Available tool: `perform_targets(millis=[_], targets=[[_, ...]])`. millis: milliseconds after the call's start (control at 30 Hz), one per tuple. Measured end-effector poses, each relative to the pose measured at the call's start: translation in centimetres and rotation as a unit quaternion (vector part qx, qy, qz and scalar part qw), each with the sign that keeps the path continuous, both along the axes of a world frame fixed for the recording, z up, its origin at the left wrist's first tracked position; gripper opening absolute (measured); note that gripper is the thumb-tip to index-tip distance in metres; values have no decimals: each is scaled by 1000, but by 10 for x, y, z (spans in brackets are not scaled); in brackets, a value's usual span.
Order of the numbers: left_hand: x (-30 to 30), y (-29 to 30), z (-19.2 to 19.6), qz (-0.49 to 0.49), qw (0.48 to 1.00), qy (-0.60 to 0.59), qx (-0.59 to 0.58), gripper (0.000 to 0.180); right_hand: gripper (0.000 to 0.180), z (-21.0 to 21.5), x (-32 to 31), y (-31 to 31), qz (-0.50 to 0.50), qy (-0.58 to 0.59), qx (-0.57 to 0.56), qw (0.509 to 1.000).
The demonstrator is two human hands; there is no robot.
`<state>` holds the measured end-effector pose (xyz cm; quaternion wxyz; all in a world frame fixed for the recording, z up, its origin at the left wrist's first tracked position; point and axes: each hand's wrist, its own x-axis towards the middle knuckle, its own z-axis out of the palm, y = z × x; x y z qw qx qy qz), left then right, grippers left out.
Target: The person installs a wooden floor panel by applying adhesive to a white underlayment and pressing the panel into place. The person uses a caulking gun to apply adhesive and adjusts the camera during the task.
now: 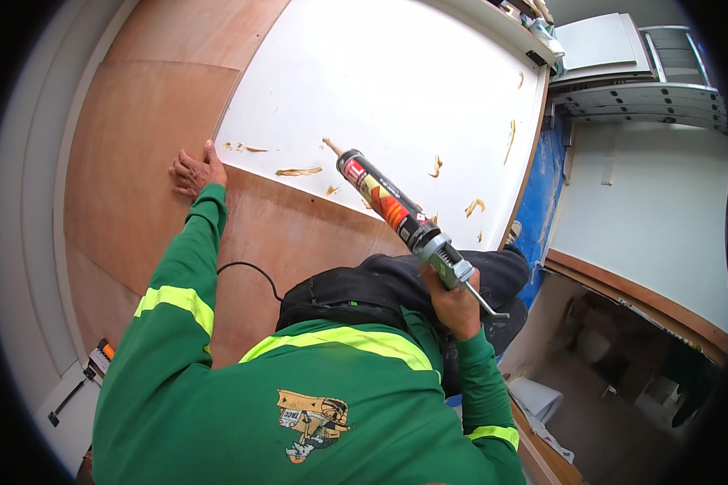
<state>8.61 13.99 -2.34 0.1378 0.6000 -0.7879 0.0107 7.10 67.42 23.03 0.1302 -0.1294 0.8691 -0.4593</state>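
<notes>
My right hand is wrapped round the handle of a caulking gun. A dark cartridge with red and yellow printing lies in the gun, its nozzle pointing up and left over a white panel. Tan smears of adhesive are scattered across the panel's nearer and right parts. Resting on a reddish-brown wooden sheet, close to the white panel's left edge, is my left hand. Its fingers are spread, and it holds nothing.
A black cable curves over the wood beside my waist. To the right are a blue strip of floor covering, a metal ladder and another pale panel. Below that panel lies a dark lower area with assorted items.
</notes>
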Motion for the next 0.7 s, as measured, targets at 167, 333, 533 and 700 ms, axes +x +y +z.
perform_targets(millis=[167,333,533,700], targets=[[-27,12,-3,35,996,79,-38,67,22,4,-50,-40,-5,-87,-34,996],[-27,15,-2,40,995,57,-67,65,21,-52,-97,-114,25,-67,-114,991],[-28,19,3,44,996,57,-53,64,18,-77,-109,-174,48,11,-52,997],[-25,17,1,51,996,49,-55,64,17,-59,-101,-169,76,10,-46,996]])
